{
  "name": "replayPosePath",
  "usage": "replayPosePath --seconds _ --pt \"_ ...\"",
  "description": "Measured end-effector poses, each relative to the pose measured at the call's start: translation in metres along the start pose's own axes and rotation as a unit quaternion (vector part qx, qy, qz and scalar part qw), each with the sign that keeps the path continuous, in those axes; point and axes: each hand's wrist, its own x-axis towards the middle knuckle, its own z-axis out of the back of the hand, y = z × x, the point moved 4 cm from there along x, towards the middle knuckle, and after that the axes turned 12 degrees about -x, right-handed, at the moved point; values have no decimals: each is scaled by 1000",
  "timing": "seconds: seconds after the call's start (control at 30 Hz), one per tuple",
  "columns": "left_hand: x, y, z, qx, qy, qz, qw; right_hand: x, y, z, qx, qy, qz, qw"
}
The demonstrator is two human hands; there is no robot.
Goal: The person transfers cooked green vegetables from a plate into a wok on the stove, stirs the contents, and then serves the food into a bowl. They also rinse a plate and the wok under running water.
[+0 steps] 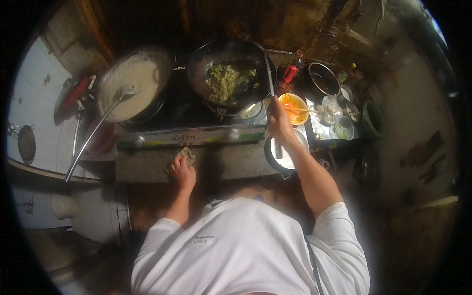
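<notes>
My right hand grips a long metal-handled utensil. Its far end reaches the right side of a dark wok, and its head is hard to make out. Chopped greenish food lies in that wok, which stands over the right side of a gas stove. My left hand rests at the ledge below the stove's front panel, with its fingers on a crumpled cloth. Beneath my right wrist is a white-lined pot, partly covered by my forearm.
On the left a large pan holds pale thick liquid, with a long-handled ladle jutting toward me. An orange-stained bowl with chopsticks sits right of my right hand. Farther right are a green basin, several small bowls and a red-labelled bottle.
</notes>
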Motion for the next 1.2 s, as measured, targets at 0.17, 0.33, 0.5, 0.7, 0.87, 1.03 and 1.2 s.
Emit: replayPosePath --seconds 0.17,0.33,0.5,0.7,0.87,1.03,1.2 --pt "-6 13 -3 -20 -16 12 1000 -54 33 0 171 148 -118 967" --pt "-2 -3 3 -35 -7 28 999 -37 5 25 78 117 -3 990" --pt "-1 -1 5 -33 -21 2 999 -1 -1 11 111 115 -67 985" --pt "3 -6 9 -11 7 36 999 -32 17 13 128 247 -93 956" --pt "-1 5 -2 -5 -31 17 999 -123 73 54 -7 240 -57 969" --pt "1 -5 8 -11 -29 16 999 -130 59 86 -262 207 38 942" --pt "1 -2 2 -25 -19 26 999 -59 33 45 -405 122 74 903"
